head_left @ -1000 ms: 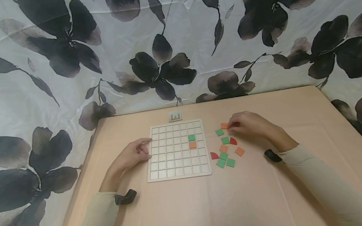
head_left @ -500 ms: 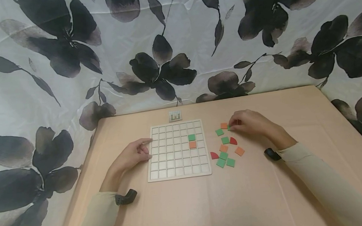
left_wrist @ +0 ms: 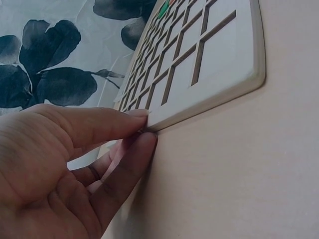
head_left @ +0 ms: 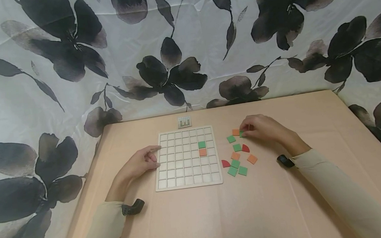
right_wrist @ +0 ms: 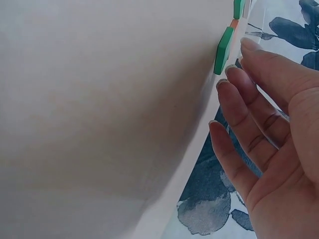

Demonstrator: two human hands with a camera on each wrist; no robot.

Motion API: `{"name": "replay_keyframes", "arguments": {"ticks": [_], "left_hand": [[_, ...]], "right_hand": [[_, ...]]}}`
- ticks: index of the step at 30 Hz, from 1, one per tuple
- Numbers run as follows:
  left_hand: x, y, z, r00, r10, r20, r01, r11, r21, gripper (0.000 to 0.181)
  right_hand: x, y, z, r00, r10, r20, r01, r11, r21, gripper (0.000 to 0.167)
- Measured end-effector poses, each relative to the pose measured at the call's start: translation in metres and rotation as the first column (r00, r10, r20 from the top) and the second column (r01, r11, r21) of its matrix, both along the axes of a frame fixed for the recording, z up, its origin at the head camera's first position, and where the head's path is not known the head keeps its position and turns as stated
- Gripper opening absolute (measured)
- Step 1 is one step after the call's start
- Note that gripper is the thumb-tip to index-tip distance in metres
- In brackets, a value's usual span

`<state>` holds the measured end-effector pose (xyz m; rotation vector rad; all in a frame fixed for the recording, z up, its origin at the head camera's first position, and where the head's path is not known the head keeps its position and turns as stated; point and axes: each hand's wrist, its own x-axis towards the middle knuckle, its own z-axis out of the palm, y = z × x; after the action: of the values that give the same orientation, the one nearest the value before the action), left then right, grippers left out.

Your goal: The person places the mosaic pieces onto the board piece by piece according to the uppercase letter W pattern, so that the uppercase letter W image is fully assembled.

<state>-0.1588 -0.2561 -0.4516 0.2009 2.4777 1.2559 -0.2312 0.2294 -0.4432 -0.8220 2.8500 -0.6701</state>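
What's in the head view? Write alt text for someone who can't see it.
A person's left hand touches the left edge of a pale grid board, while the right hand is at a partly covered green tile near loose green, orange and red pieces. A green square and an orange square sit on the board; floral fabric hangs behind the table.

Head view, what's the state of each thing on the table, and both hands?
White square grid board: flat, two cells filled.
Seated green square tile: in a cell.
Seated orange square tile: in the next cell.
Loose green square tiles: scattered beside the board.
Loose orange square tiles: likewise.
Red quarter-circle pieces: loose too.
Small patterned card: behind the board.
Left hand: touching board's left edge.
Right hand: beside a green tile, holding nothing.
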Motion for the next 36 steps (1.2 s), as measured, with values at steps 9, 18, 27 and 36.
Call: {"name": "replay_keyframes", "arguments": {"ticks": [9, 18, 27, 36], "left_hand": [[-0.0002, 0.0013, -0.0015, 1.000, -0.010, -0.010, 0.010, 1.000, 0.006, 0.068], [0.0004, 0.0005, -0.0033, 1.000, 0.002, -0.012, -0.002, 1.000, -0.007, 0.067], [0.0022, 0.0008, -0.0026, 1.000, 0.005, -0.006, -0.005, 1.000, -0.001, 0.067], [0.0012, -0.0005, -0.0042, 1.000, -0.009, -0.024, 0.009, 1.000, -0.007, 0.067]], "right_hand": [[-0.0003, 0.0000, -0.0002, 1.000, 0.006, 0.001, -0.006, 1.000, -0.011, 0.020], [0.0020, 0.0015, -0.0030, 0.999, -0.011, 0.033, 0.009, 0.999, 0.045, 0.020], [0.0024, 0.0010, -0.0042, 1.000, -0.013, 0.019, 0.012, 0.999, 0.045, 0.021], [0.0031, 0.0013, -0.0047, 0.999, -0.021, 0.032, 0.020, 0.999, 0.038, 0.020]]}}
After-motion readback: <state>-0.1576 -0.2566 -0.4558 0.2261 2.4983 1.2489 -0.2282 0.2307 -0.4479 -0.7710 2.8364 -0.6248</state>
